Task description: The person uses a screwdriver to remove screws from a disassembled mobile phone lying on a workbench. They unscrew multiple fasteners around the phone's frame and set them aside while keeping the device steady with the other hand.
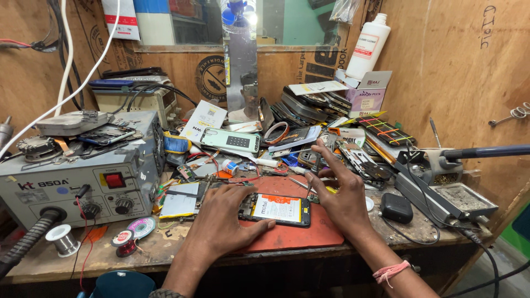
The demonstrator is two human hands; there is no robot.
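Observation:
An opened phone (277,209) with its battery showing lies on a red work mat (298,234) at the middle of the bench. My left hand (225,217) rests flat on the mat, its thumb against the phone's left end. Just right of the phone, my right hand (341,187) hovers with fingers spread and nothing gripped in it. Thin metal tweezers (298,183) lie on the mat just left of that hand's fingers.
A grey hot-air station (72,185) stands at left with solder spools (63,239) before it. Phones and parts (309,107) pile up at the back. A soldering iron stand (441,165), a black box (396,207) and a white bottle (368,47) are at right.

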